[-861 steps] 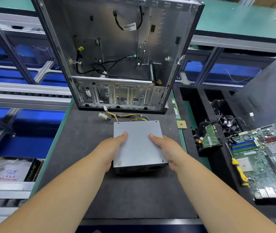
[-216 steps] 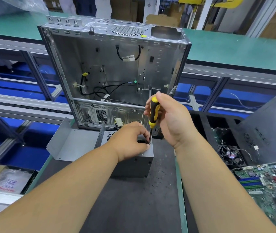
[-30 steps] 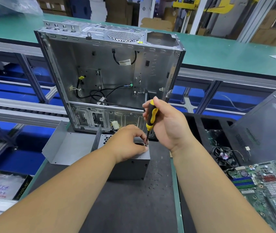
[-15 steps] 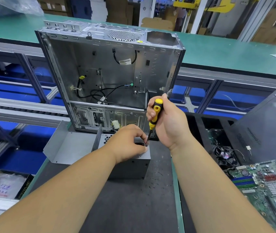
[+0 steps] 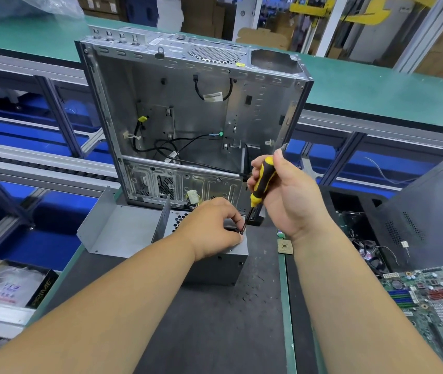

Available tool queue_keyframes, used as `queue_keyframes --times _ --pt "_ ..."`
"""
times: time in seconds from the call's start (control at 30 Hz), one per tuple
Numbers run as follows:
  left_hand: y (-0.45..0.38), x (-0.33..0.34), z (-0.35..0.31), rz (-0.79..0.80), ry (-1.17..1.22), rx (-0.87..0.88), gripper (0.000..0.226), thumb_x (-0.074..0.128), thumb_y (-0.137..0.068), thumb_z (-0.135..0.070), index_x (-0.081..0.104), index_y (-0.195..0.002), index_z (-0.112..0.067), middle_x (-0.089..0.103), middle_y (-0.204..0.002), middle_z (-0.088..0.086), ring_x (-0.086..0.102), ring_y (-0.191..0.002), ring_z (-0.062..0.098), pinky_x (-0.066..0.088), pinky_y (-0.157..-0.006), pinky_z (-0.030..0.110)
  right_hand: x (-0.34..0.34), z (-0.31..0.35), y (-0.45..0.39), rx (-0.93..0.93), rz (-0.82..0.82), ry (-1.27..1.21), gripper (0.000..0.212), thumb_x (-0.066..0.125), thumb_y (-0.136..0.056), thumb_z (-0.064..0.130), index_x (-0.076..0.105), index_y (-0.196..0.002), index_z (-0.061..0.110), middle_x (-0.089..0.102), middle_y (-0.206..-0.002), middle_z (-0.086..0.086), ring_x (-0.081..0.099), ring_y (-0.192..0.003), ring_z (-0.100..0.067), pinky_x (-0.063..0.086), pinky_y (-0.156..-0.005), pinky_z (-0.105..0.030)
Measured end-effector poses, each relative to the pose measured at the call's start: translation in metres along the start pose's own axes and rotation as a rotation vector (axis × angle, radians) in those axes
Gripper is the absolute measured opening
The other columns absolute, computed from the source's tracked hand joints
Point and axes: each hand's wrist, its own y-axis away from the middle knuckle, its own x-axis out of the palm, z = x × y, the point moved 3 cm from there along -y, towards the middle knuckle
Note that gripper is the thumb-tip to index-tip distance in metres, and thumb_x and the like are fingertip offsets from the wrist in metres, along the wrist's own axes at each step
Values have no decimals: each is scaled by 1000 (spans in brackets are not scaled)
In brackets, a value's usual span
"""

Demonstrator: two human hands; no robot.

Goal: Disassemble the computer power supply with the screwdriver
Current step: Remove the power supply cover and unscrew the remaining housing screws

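Observation:
The grey power supply (image 5: pixel 223 268) stands on the black mat (image 5: pixel 215 327), its lid off. The removed grey cover (image 5: pixel 117 233) lies to its left. My right hand (image 5: pixel 288 195) grips the yellow-and-black screwdriver (image 5: pixel 262 182), held nearly upright with its tip down at the supply's top right corner. My left hand (image 5: pixel 212 228) rests on top of the supply, its fingertips pinched around the screwdriver's shaft near the tip. The inside of the supply is mostly hidden by my left hand.
An emptied computer case (image 5: pixel 196 122) stands upright just behind the supply. A motherboard (image 5: pixel 436 309) lies at the right, with a fan (image 5: pixel 371 255) and a dark side panel (image 5: pixel 431 217) behind it. A small chip (image 5: pixel 285 245) lies on the green table edge. A box (image 5: pixel 12 287) sits low at left.
My right hand has shifted its grip on the screwdriver handle, turning it in place. The left hand stays at the tip on the supply. The view has moved slightly.

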Motion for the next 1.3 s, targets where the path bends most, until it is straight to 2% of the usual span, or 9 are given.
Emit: queue_keyframes --times 0.23,0.33,0.47,0.7,0.83,0.93,1.1,1.2,1.3 --pt "-1 -1 -2 10 -35 30 17 73 -72 -24 64 -75 -38 54 -100 -17 52 -106 12 45 -97 40 13 -9 2 -28 46 27 54 25 -106 45 64 -95 9 49 -68 1 44 -63 -11 41 -65 -23" --pt "-1 -1 -1 15 -31 29 16 73 -72 -25 66 -78 -38 53 -101 -17 52 -107 12 46 -96 41 14 -8 2 -29 36 -18 45 35 -102 52 54 -92 13 48 -68 1 43 -61 -11 40 -64 -24" --pt "-1 0 -1 0 12 30 15 74 -73 -24 66 -74 -37 55 -102 -15 52 -109 13 45 -98 42 9 -7 6 -81 28 101 27 51 -92 42 51 -85 16 58 -73 4 51 -67 -12 42 -72 -29" --pt "-7 1 -1 -21 -5 2 19 80 -76 -31 63 -67 -34 56 -99 -15 55 -103 8 46 -98 37 -3 -2 11 -107 -18 228 33 48 -92 45 66 -94 16 66 -82 2 62 -84 -19 46 -81 -40" --pt "-8 2 -2 -16 14 0 20 82 -74 -30 64 -65 -33 57 -98 -15 56 -101 7 47 -98 39 -8 4 16 -124 -37 506 38 45 -94 51 71 -92 23 67 -86 -5 64 -85 -15 54 -91 -47" --pt "-8 2 -1 -17 29 11 23 83 -73 -28 63 -64 -35 57 -98 -14 58 -100 8 47 -99 40 -11 11 20 -167 -25 663 31 49 -97 47 69 -93 24 66 -86 -4 64 -87 -24 53 -90 -52" --pt "-9 2 -2 -2 12 1 24 83 -74 -26 63 -65 -36 57 -99 -13 56 -101 6 44 -101 37 -19 16 23 -245 -18 792 16 60 -96 36 62 -92 21 67 -86 -2 67 -81 -16 57 -83 -44" --pt "-10 2 -3 -2 8 -13 18 83 -74 -24 67 -69 -32 57 -99 -13 56 -102 5 44 -101 33 -27 20 23 -295 -81 628 16 58 -97 33 58 -85 22 65 -77 5 67 -75 -11 58 -76 -34" --pt "-10 3 -4 -4 -10 -25 13 82 -75 -24 70 -72 -29 58 -101 -14 55 -103 0 42 -99 27 -41 23 20 -336 -211 509 22 53 -95 37 58 -92 16 63 -78 10 62 -76 -4 53 -69 -21"
